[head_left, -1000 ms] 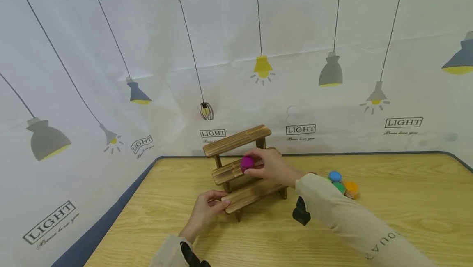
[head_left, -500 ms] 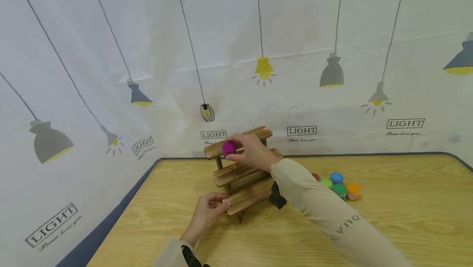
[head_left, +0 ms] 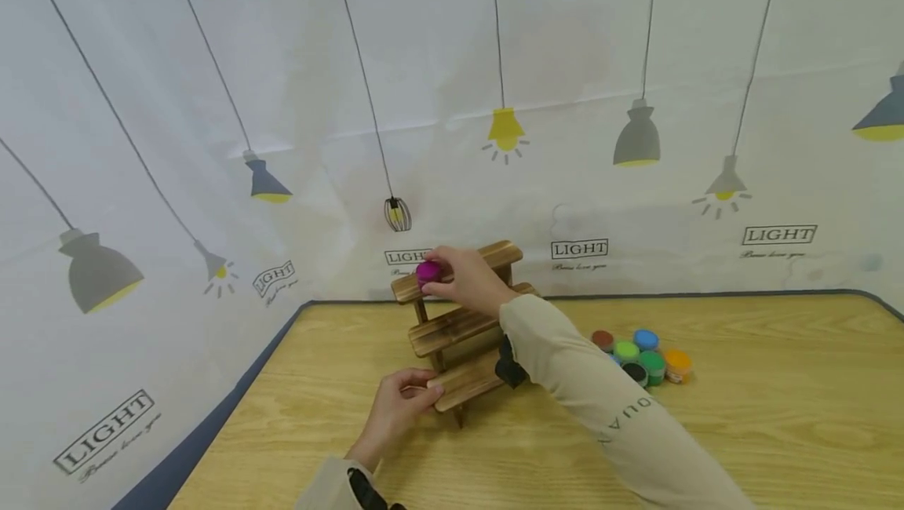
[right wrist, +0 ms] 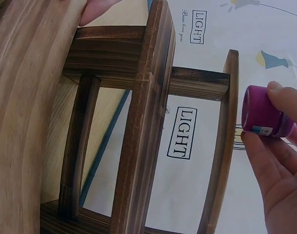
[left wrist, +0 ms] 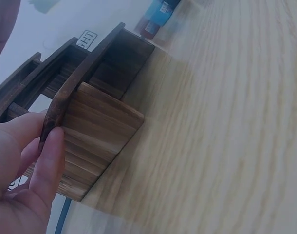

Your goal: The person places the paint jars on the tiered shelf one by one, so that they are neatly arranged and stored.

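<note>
A small purple paint pot (head_left: 427,274) is pinched between the thumb and fingers of my right hand (head_left: 472,281), at the left end of the top step of a three-tier wooden stand (head_left: 452,329). In the right wrist view, the purple pot (right wrist: 266,111) is close beside the top board; I cannot tell whether they touch. My left hand (head_left: 395,406) pinches the left end of the lowest step. The left wrist view shows the thumb and fingers on either side of that board (left wrist: 70,92). My right hand and sleeve hide parts of the stand.
Right of the stand, several lidded pots stand in a cluster on the wooden table (head_left: 763,416), among them a brown pot (head_left: 603,340), a black pot (head_left: 635,373) and an orange pot (head_left: 679,366). Behind the table is a wall covering (head_left: 579,180) printed with lamps.
My right hand has carried the purple pot up and left, from the middle step to the left end of the top step. My left hand keeps its grip on the lowest step.
</note>
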A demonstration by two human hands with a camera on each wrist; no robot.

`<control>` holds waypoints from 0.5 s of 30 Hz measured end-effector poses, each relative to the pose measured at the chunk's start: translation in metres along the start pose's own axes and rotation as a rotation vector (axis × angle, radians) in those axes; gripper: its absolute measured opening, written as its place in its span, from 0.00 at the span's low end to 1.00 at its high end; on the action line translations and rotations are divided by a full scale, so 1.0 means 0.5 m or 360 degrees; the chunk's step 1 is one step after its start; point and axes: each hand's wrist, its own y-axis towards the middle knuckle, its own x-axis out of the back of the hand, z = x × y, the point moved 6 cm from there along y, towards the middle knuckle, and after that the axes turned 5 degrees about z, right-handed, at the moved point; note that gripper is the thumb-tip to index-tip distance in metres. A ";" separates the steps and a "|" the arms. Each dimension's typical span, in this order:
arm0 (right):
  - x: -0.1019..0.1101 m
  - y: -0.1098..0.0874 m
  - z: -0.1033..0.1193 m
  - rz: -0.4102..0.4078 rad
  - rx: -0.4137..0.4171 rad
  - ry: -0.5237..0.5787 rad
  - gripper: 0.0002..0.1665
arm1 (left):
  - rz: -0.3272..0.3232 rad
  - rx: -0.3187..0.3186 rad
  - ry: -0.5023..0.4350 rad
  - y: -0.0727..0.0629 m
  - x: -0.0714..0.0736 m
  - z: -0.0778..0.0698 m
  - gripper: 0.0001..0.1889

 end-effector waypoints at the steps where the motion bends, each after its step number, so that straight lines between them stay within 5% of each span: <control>1: -0.001 0.001 -0.002 -0.0006 -0.0011 0.0011 0.26 | -0.0005 0.0000 0.0002 0.000 0.000 0.000 0.17; 15: -0.026 0.007 -0.007 -0.0047 -0.0061 -0.0037 0.25 | -0.0040 -0.0027 -0.0004 -0.004 -0.002 0.000 0.18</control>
